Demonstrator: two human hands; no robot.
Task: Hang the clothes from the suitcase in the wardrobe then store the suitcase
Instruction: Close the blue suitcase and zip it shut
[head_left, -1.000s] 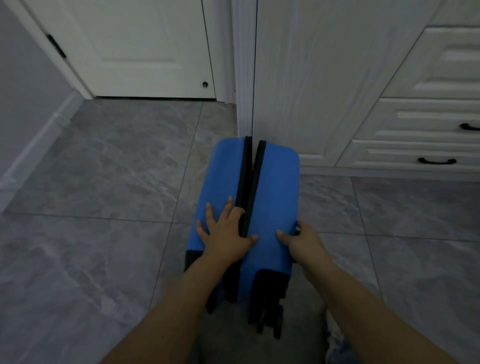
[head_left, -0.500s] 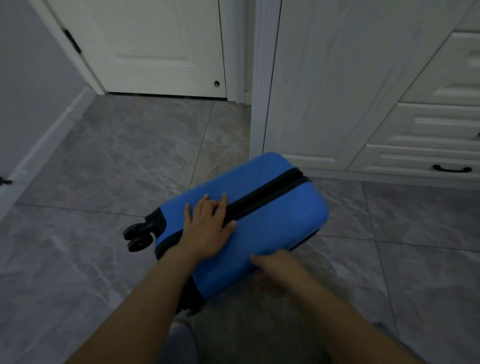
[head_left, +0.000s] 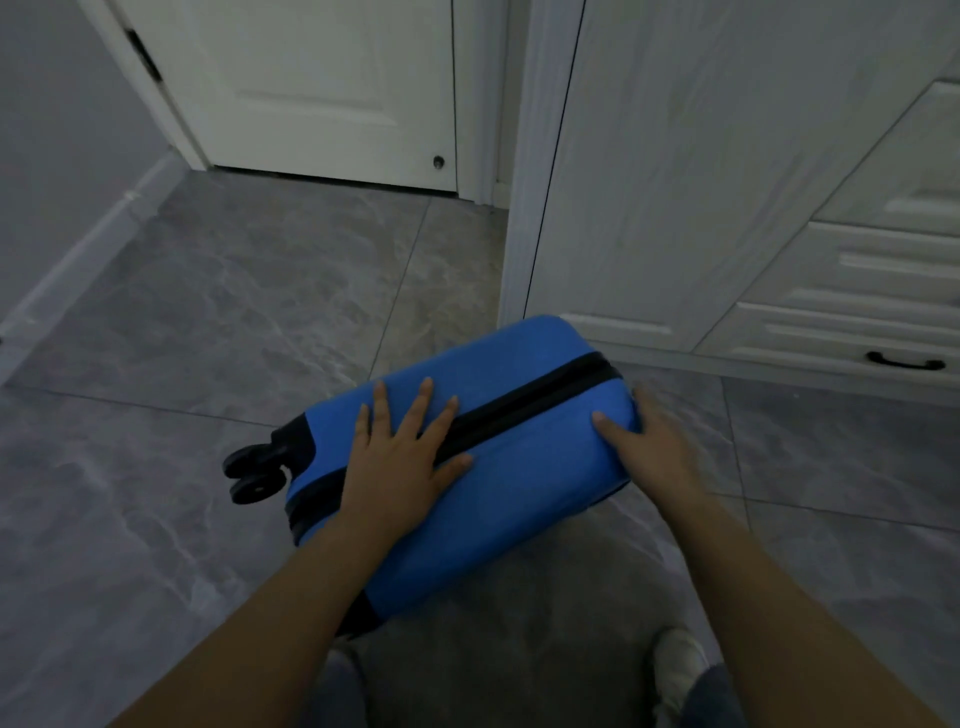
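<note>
A closed blue suitcase (head_left: 524, 467) with a black zip band stands on its long side on the grey tiled floor, its black wheels (head_left: 254, 470) pointing left. My left hand (head_left: 402, 457) lies flat on its upper face with fingers spread, next to the zip. My right hand (head_left: 649, 441) holds its right end, thumb on top and fingers wrapped round the far edge. The white wardrobe (head_left: 691, 171) stands just behind it, its door shut.
White drawers with a black handle (head_left: 904, 361) sit at the right. A white room door (head_left: 322, 88) is at the back left and a grey wall with skirting at the left. My shoe (head_left: 678, 662) is on the floor below the suitcase.
The suitcase has swung from pointing away from me to lying crosswise with its wheels to the left. My right hand moved from its near side to its right end.
</note>
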